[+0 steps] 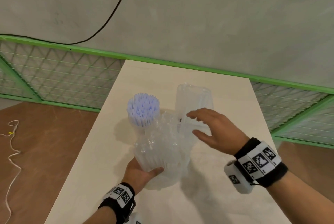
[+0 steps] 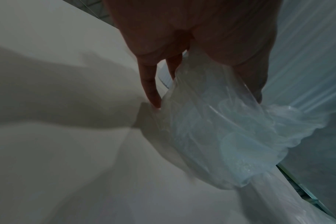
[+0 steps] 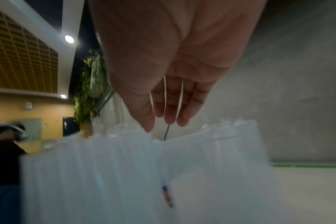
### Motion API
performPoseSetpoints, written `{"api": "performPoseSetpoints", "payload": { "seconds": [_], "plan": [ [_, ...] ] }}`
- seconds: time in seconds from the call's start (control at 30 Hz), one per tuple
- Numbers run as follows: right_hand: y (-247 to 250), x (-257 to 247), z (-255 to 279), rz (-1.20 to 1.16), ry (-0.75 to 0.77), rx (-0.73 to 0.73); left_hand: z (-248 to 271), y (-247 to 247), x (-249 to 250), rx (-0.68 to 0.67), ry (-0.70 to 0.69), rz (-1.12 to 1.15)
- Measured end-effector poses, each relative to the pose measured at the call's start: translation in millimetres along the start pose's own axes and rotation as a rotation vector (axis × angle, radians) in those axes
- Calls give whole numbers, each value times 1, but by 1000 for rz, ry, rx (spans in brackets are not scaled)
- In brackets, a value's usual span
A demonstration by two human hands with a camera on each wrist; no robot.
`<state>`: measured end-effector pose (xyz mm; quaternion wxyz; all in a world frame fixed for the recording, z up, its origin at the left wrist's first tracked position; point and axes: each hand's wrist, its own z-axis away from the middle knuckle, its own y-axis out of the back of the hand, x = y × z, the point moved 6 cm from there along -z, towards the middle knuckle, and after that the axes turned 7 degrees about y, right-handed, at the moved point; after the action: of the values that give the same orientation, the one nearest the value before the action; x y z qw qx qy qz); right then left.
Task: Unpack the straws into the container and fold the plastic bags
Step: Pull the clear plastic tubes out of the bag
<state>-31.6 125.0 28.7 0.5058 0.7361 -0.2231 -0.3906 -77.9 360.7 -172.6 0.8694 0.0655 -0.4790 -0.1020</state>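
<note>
A round container (image 1: 143, 115) packed with upright pale blue straws stands on the cream table (image 1: 226, 196). My left hand (image 1: 142, 173) grips the lower end of a clear plastic bag of straws (image 1: 159, 153), held upright just in front of the container; the bag (image 2: 211, 128) also fills the left wrist view under my fingers (image 2: 152, 91). A second clear bag of straws (image 1: 193, 102) stands to the right behind it. My right hand (image 1: 207, 129) hovers open beside the bags, its straight fingers (image 3: 169, 109) just above the bag tops (image 3: 144, 166), holding nothing.
A green mesh fence (image 1: 59, 77) runs behind and left of the table, below a grey wall with a black cable (image 1: 115, 8). Brown floor with a white cord (image 1: 12, 151) lies left. Another person (image 3: 6, 145) is seen in the right wrist view.
</note>
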Motion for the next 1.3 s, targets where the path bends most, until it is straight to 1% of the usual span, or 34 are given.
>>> {"api": "performPoseSetpoints", "payload": {
  "seconds": [0.07, 0.13, 0.23, 0.33, 0.4, 0.47, 0.53, 0.6, 0.73, 0.93, 1.17, 1.23, 1.3],
  "plan": [
    [-11, -20, -3, -87, 18, -40, 1, 0, 0, 6, -1, 13],
    [-23, -31, -3, -149, 5, -91, 0, 0, -2, 8, -8, 25],
    [-31, -36, -1, -222, -43, -114, -1, 1, -4, 13, -11, 27],
    [-31, -40, 6, -333, -60, -106, 0, 1, -4, 14, -7, 31],
    [-37, -44, 15, -396, -67, -142, 0, 1, -5, 15, -5, 35],
    [-48, -48, 27, -395, -40, -192, 1, 2, -5, 18, -7, 40],
    [-62, -50, 35, -353, -26, -197, 2, 2, -3, 24, -14, 41],
    [-71, -51, 37, -311, -33, -121, 3, 1, -2, 32, -24, 37],
    [-70, -49, 36, -356, -55, 164, 3, 0, -2, 24, -22, 48],
    [-68, -46, 34, -313, -102, 377, 2, -1, -2, -3, -26, 69],
    [-69, -42, 25, -320, -164, 525, 4, 1, -1, -6, -38, 71],
    [-71, -39, 26, -349, -191, 532, 3, 1, -2, -6, -36, 75],
    [-75, -36, 27, -417, -247, 505, 3, 1, -2, -7, -37, 72]
  ]
}}
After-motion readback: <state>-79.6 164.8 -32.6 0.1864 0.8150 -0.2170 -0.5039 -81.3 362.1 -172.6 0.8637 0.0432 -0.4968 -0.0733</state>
